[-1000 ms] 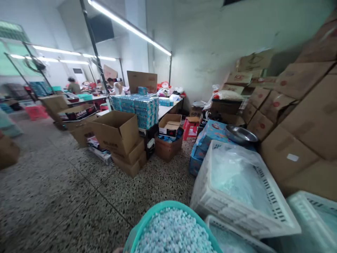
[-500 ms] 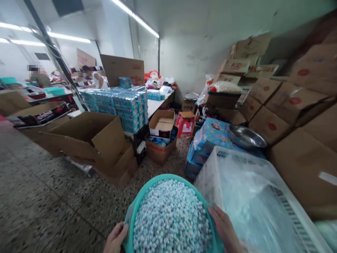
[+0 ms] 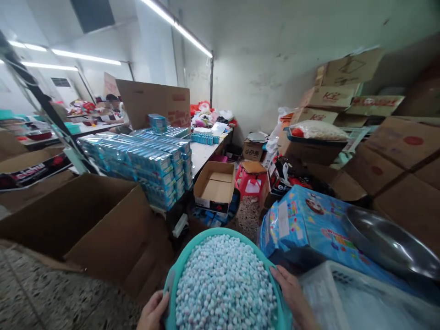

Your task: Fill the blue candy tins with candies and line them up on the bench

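Note:
A teal plastic basin (image 3: 192, 247) is held in front of me, heaped with small round pale blue and whitish pieces (image 3: 225, 284) that look like candies. My left hand (image 3: 153, 310) grips its left rim, thumb on top. On the opposite side my right hand (image 3: 292, 293) is closed round the rim, its fingers partly hidden by the basin. Just beyond the basin stands a small open carton (image 3: 215, 183), resting on a box of blue packets (image 3: 213, 216).
A big open cardboard box (image 3: 113, 233) is at left. Stacked blue packs (image 3: 154, 160) cover a table end. On the right are a blue printed box (image 3: 309, 224), a steel bowl (image 3: 395, 243), a white crate (image 3: 330, 293) and piled cartons. Ahead sits a red stool (image 3: 252, 178).
I have moved forward with the basin still in both hands. The boxes, packs and stool appear closer, and the white crate has slid toward the lower right of the view.

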Available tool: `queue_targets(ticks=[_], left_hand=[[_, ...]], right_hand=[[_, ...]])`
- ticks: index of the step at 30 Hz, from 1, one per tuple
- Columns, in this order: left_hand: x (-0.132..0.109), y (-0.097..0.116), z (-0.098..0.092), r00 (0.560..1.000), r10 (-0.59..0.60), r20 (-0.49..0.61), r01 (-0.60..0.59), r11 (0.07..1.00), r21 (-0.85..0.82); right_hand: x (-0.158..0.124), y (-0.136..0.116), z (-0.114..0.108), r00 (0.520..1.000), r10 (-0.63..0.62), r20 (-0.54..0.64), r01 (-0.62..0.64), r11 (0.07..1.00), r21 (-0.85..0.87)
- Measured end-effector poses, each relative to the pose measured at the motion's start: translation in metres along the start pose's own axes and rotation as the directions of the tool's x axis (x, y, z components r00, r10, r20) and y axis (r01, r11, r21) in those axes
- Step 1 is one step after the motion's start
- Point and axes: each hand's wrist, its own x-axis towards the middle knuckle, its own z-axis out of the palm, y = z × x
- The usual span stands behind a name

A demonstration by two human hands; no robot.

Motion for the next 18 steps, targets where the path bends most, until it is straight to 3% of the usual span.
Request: queue_targets(ticks=[4,10,14,18], left_hand=[[0.059,0.044,0.063,1.0,-0.012,0.022,0.013,0.999,-0.029],[0.14,0.061,0.151,0.993,-0.111,-0.044,0.096,0.962,-0.254],[0.172,0.082,0.183,0.971,-0.213,-0.111,0.166,0.929,-0.33],[0.197,0.131,0.203,0.967,-0.212,-0.14,0.158,0.933,-0.323]], right_hand=[[0.095,-0.03,-0.016,0.999,-0.043,0.012,0.042,0.996,0.08],[0.266,-0.09,-0.032,0.982,-0.144,0.124,0.156,0.983,-0.094],[0.351,-0.123,-0.021,0.961,-0.138,0.239,0.181,0.969,-0.168],[0.402,-0.156,-0.009,0.941,-0.194,0.277,0.252,0.949,-0.188]])
